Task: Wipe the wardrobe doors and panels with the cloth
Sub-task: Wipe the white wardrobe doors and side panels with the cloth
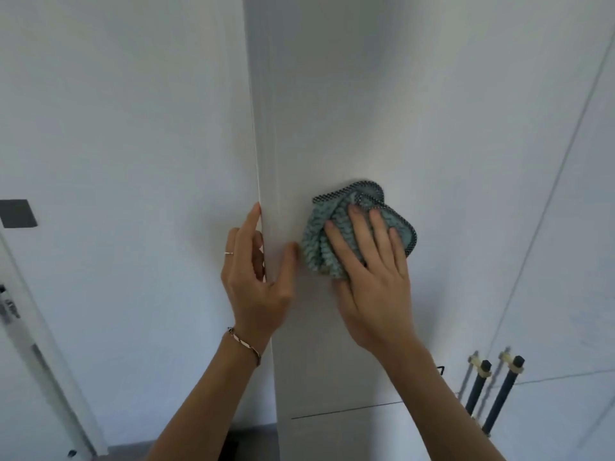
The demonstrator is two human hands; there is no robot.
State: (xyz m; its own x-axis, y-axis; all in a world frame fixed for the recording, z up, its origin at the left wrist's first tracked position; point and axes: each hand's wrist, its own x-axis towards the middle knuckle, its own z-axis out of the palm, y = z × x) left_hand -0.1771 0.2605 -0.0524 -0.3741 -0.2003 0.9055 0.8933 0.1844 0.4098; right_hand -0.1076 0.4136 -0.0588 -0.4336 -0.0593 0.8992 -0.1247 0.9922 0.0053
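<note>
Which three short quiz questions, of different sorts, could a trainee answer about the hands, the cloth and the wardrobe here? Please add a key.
1. True or false: the right hand presses the cloth flat against the wardrobe panel.
2. What does the left hand touch? A) the cloth B) the panel's left edge C) the dark handles
3. Fill in: the cloth is bunched and blue-green with a dark ___.

Key: 1 true; 2 B; 3 border.
</note>
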